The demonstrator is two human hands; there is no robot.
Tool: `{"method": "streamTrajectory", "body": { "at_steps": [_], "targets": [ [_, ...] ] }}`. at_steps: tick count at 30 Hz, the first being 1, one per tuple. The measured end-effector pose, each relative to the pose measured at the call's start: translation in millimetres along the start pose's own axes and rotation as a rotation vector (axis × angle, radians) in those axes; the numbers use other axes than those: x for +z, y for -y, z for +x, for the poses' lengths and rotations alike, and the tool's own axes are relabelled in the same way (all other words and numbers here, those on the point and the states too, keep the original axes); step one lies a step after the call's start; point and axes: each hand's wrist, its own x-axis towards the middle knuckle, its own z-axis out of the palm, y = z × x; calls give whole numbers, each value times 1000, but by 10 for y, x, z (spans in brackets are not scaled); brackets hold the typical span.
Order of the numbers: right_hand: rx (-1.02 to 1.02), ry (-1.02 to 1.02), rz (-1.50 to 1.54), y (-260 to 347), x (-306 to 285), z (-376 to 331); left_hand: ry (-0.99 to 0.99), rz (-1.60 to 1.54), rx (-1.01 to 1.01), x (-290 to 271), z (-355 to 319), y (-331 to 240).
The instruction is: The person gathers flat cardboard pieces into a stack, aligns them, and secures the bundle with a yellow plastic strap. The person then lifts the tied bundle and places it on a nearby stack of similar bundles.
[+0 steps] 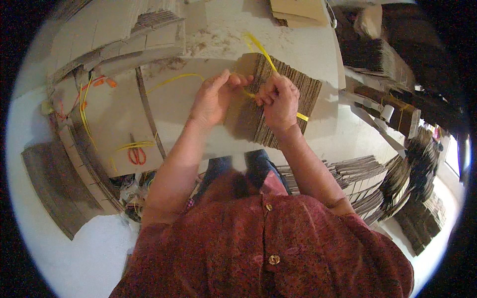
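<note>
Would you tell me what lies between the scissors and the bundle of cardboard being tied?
In the head view, bare flat cardboard sheet with a dark strip across it separates the scissors from the bundle.

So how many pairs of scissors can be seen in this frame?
1. The orange-handled scissors lie on the flat cardboard sheet to the person's left, away from both hands, beside loose yellow strapping. More could be hidden among the cardboard stacks.

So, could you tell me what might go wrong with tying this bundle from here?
The yellow strap is pinched only at the fingertips of the left hand and right hand, so that grip could slip. The cardboard bundle seems to overhang the sheet's edge and might tip. Orange-handled scissors lie near the left elbow.
</note>
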Motion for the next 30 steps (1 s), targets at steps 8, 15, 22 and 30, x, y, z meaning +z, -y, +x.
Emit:
{"method": "streamTrajectory", "body": {
  "at_steps": [8, 15, 22, 30],
  "targets": [
    [-84, 19, 13, -65, 3, -8, -811, 153, -67, 124, 691, 203],
    [-75, 4, -40, -55, -16, -187, -534, 1706, -304, -743, 1115, 440],
    [-12, -83, -21, 81, -193, -315, -765, 1432, -258, -1100, 1306, 841],
    [-108, -152, -162, 8, -472, -361, -724, 1631, -259, -798, 1240, 978]
  ]
}}
